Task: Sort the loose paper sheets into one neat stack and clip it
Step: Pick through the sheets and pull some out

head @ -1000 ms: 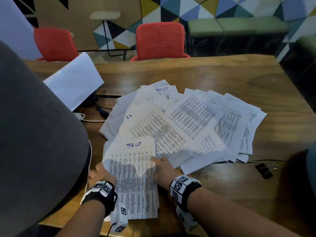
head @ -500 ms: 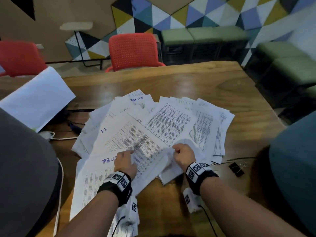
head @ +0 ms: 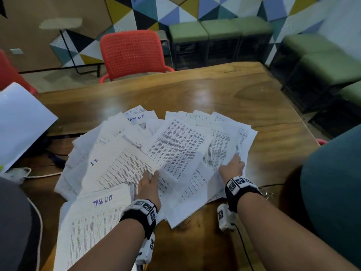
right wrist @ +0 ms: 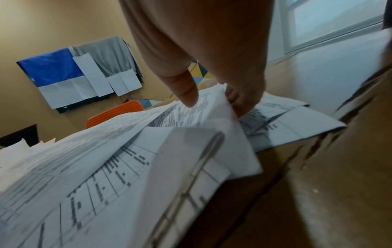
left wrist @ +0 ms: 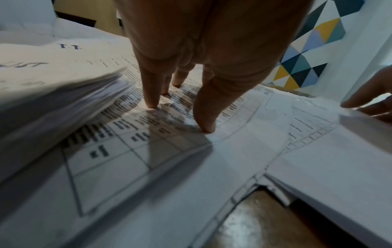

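Several printed paper sheets (head: 175,149) lie fanned across the wooden table (head: 244,90). A partial stack headed "TASK LIST" (head: 97,222) sits at the near left. My left hand (head: 149,180) presses straight fingers (left wrist: 151,102) on a printed sheet (left wrist: 244,134) beside that stack. My right hand (head: 233,166) reaches into the fan's right side. There it pinches the lifted edge of a few sheets (right wrist: 191,142) between thumb (right wrist: 186,94) and fingers. Only the wire handle of the black binder clip (head: 269,193) shows behind my right wristband.
A red chair (head: 132,53) stands across the table, with green seats (head: 214,30) behind it. A white sheet (head: 21,122) and cables (head: 39,175) lie at the left. A dark teal chair back (head: 332,192) rises close on the right, a grey shape (head: 11,231) on the near left.
Both hands left the near stack and moved into the fan. The left hand now presses flat farther right. The right hand reached to the right-side sheets and lifted their edge.
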Tool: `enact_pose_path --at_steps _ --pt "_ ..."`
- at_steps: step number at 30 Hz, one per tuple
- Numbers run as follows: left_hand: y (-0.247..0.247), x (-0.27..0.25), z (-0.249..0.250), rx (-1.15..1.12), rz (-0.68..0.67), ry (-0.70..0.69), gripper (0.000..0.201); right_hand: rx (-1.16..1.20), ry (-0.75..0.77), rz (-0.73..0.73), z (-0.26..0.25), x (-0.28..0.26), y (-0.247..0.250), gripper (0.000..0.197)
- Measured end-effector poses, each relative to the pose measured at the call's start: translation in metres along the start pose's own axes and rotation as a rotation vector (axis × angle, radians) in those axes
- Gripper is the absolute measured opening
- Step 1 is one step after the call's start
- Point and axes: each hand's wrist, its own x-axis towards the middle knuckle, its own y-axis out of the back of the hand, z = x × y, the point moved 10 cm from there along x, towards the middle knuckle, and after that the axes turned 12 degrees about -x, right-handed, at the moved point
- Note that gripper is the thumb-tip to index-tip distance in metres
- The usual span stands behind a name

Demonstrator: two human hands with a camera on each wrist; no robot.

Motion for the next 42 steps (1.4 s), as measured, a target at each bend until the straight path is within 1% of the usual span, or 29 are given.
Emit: enact_pose_path --at_steps 2,3,5,7,9,11,12,13,14,16,18,19,20,22,24,25,27,31,33,35,37,39,42 --pt "0.001 0.001 0.001 0.030 0.003 0.022 0.103 0.164 -0.003 -0.019 -0.002 0.006 -0.007 0.064" --pt "0.002 0.002 0.001 0.040 0.004 0.031 0.103 0.177 0.001 -0.050 -0.004 0.007 -0.012 0.056" --pt "0.004 0.002 0.002 0.046 0.005 0.041 0.104 0.107 0.037 -0.105 -0.010 0.010 -0.022 0.030" --pt "0.005 0.002 0.002 0.033 0.011 0.048 0.105 0.073 0.077 -0.104 -0.015 0.010 -0.023 0.018" --pt "0.005 0.002 0.001 0.026 0.021 0.047 0.105 0.113 0.073 -0.013 -0.016 0.010 -0.010 0.016" --pt "0.005 0.002 0.001 0.036 0.017 0.043 0.104 0.161 0.086 0.121 -0.018 0.009 0.012 0.011" --pt "0.005 0.001 0.002 0.042 0.013 0.044 0.104 0.181 0.108 0.154 -0.021 0.009 0.019 0.009" --pt "0.004 0.001 0.002 0.045 0.009 0.045 0.105 0.191 0.128 0.136 -0.024 0.009 0.021 0.005" --pt "0.004 0.001 0.002 0.047 0.006 0.047 0.105 0.176 0.140 0.085 -0.026 0.009 0.017 0.005" --pt "0.004 0.001 0.002 0.053 0.007 0.045 0.105 0.087 0.156 -0.054 -0.028 0.008 -0.001 0.022" --pt "0.004 0.000 0.002 0.066 0.015 0.037 0.104 0.024 0.152 -0.125 -0.026 0.005 -0.015 0.035" --pt "0.005 0.001 0.001 0.074 0.019 0.034 0.104 -0.001 0.143 -0.136 -0.025 0.004 -0.019 0.037" --pt "0.005 0.001 0.001 0.083 0.023 0.028 0.104 -0.042 0.141 -0.146 -0.025 0.003 -0.023 0.034" --pt "0.006 0.001 0.001 0.098 0.034 0.010 0.105 -0.128 0.153 -0.160 -0.029 0.000 -0.026 0.022" --pt "0.008 0.002 -0.001 0.092 0.050 0.001 0.106 -0.125 0.153 -0.104 -0.033 0.000 -0.017 0.008" --pt "0.009 0.002 -0.002 0.086 0.054 0.002 0.106 -0.097 0.156 -0.061 -0.036 0.000 -0.009 0.006" --pt "0.009 0.002 -0.002 0.090 0.058 0.005 0.104 -0.066 0.181 0.032 -0.041 0.003 0.011 0.015" --pt "0.010 0.000 0.001 0.123 0.062 0.002 0.100 -0.082 0.242 0.231 -0.055 0.003 0.060 0.008" --pt "0.011 -0.001 0.002 0.130 0.058 -0.001 0.099 -0.056 0.235 0.322 -0.059 0.001 0.082 0.010" --pt "0.011 -0.003 0.004 0.136 0.044 0.007 0.098 0.008 0.261 0.416 -0.066 -0.006 0.105 0.014" --pt "0.012 -0.005 0.008 0.153 0.044 -0.002 0.098 0.064 0.321 0.520 -0.074 -0.019 0.129 0.016" --pt "0.012 -0.005 0.010 0.153 0.046 -0.015 0.096 0.107 0.406 0.647 -0.084 -0.033 0.152 0.012" --pt "0.012 -0.008 0.009 0.138 0.017 0.024 0.089 0.198 0.604 0.852 -0.102 -0.062 0.183 0.013"
